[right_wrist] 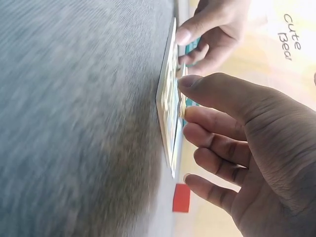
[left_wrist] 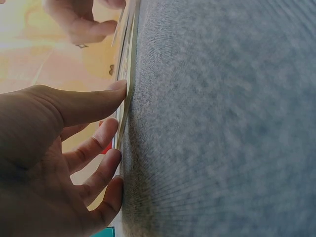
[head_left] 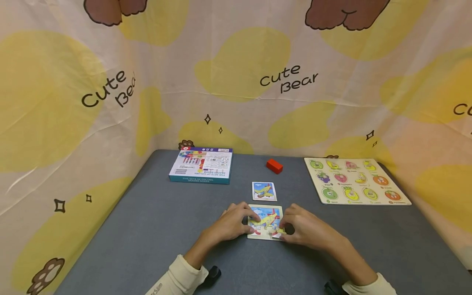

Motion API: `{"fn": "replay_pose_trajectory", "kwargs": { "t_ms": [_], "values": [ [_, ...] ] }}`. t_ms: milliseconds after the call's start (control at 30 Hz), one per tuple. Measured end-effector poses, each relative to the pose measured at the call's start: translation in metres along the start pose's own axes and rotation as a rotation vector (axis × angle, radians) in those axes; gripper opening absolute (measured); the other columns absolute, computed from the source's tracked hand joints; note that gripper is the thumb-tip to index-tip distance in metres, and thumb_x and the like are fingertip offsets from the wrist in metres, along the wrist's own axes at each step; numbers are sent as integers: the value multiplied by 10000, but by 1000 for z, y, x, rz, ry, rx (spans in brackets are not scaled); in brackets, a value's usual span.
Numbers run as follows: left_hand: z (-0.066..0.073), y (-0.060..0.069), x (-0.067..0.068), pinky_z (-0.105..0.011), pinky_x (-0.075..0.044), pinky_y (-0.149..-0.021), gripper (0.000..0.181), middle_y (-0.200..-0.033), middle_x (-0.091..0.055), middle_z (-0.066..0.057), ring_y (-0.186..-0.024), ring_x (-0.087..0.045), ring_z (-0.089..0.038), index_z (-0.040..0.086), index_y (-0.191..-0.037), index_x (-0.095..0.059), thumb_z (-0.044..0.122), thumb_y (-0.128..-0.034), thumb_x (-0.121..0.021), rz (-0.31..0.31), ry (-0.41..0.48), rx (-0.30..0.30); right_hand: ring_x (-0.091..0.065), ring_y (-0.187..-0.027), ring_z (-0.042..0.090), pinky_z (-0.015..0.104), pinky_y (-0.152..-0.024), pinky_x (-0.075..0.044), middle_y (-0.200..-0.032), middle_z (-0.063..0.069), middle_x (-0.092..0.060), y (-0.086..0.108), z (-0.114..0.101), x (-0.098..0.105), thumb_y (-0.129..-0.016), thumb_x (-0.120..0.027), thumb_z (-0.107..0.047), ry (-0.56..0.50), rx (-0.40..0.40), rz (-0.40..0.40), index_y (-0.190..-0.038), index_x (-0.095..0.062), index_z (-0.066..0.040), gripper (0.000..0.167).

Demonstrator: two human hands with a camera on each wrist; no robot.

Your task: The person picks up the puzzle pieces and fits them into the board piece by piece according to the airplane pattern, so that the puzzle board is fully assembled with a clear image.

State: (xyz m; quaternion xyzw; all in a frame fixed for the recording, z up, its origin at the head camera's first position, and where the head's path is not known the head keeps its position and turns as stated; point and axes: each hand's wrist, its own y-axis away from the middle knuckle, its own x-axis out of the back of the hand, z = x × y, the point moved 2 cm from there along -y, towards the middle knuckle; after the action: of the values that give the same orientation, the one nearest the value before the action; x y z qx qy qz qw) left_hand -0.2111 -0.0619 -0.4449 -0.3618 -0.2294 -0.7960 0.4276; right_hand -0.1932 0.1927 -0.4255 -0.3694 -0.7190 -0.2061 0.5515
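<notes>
A jigsaw board (head_left: 264,236) with a yellow airplane picture lies on the dark table between the two hands. My left hand (head_left: 233,221) rests on the board's left side, thumb near its lower left edge and index finger on the picture. In the left wrist view, the left fingertips (left_wrist: 112,129) touch the board's edge. My right hand (head_left: 307,227) pinches a puzzle piece (right_wrist: 183,105) between thumb and index finger, just above the board's lower right part. The other right fingers are loosely bent. Most of that piece is hidden by the fingertips.
A card (head_left: 264,191) with the same airplane lies just beyond the board. Farther back is a red block (head_left: 274,166). A boxed bead set (head_left: 200,166) lies at back left, a fruit puzzle board (head_left: 357,181) at right. Printed cloth (head_left: 236,82) walls the table in.
</notes>
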Motion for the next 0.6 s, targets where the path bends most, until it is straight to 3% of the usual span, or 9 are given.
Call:
{"fn": "replay_pose_trajectory", "kwargs": {
  "t_ms": [400, 600],
  "values": [
    [-1, 0, -1, -455, -395, -931, 258, -1226, -617, 17, -1114, -486, -212, 232, -1160, -819, 157, -914, -838, 9, 5, 4, -501, -928, 65, 303, -811, -497, -969, -110, -661, -22, -10, -13, -862, -865, -296, -19, 45, -13, -969, -801, -177, 173],
    [0, 0, 0, -461, -393, -933, 262, -1232, -614, 12, -1119, -483, -215, 222, -1173, -815, 160, -919, -835, 2, 14, 7, -486, -899, 54, 287, -788, -477, -937, -121, -633, -27, -9, -16, -864, -863, -289, -35, 31, -36, -973, -802, -180, 166]
  ]
}}
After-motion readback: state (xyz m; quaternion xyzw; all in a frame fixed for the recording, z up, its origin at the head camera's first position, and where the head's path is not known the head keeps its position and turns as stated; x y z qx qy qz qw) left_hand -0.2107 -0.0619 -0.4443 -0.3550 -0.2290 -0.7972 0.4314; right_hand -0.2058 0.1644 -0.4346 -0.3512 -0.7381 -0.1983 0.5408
